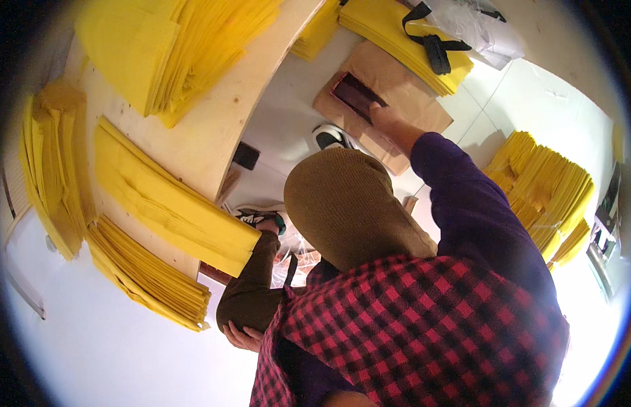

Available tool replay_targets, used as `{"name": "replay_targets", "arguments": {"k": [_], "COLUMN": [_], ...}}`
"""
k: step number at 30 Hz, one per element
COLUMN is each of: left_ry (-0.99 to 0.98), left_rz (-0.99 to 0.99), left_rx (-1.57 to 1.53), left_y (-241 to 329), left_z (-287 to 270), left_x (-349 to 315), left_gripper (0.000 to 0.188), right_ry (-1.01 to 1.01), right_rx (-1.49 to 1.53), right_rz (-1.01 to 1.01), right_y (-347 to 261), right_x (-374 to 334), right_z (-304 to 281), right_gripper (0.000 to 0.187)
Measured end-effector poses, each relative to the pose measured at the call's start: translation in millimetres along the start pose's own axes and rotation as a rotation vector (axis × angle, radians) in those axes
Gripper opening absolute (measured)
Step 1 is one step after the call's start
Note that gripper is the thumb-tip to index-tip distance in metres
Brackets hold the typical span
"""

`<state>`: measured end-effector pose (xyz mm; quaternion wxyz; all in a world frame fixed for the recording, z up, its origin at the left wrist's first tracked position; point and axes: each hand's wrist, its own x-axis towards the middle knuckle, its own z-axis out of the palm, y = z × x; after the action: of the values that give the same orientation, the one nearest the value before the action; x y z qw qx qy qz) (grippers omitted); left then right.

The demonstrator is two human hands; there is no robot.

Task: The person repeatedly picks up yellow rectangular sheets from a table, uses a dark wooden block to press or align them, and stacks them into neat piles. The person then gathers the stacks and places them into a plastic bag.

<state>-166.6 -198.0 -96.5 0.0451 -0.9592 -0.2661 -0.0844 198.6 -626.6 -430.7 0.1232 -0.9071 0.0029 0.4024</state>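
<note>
Slab (357, 97), dark and edged in dull red, is lying flat on brown paper (418, 95), which is covering part of the pale tiled floor (522, 95) beyond the knees. The right hand (386, 121) is touching the slab's near right end; I cannot tell whether the fingers are closing on it. The left hand (242, 336) is resting well apart from the right one, its fingers lying loosely spread against the left knee (246, 308). The right knee (342, 203) is rising between the arms, and a shoe (329, 138) is showing just beside the paper.

Just past the paper, a yellow stack (397, 37) is lying on the floor, with a black strap (435, 47) sitting across it and clear plastic (475, 27) bunching beside it. Another stack (543, 186) is standing to the right, near the purple sleeve (468, 190).

On the left, the wooden table (227, 115) is bearing more yellow stacks (179, 51). One long yellow fold (173, 197) is lying slantwise, its near end sticking out past the table's edge toward the left leg. A small dark block (246, 155) is lying near that edge.
</note>
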Motion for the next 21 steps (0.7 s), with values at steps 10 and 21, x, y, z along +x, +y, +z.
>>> {"name": "replay_targets", "arguments": {"k": [10,21], "left_ry": [-0.024,-0.027], "left_rz": [-0.019,-0.099], "left_rx": [-0.062,-0.211], "left_y": [14,37], "left_z": [-3,-34], "left_x": [4,-1], "left_gripper": [0.044,0.037], "right_ry": [0.081,0.306], "right_rx": [0.229,-0.120], "right_rz": [0.159,-0.210], "right_y": [3,5], "right_x": [-4,-76], "right_z": [8,-50], "right_gripper": [0.032,0.026]}}
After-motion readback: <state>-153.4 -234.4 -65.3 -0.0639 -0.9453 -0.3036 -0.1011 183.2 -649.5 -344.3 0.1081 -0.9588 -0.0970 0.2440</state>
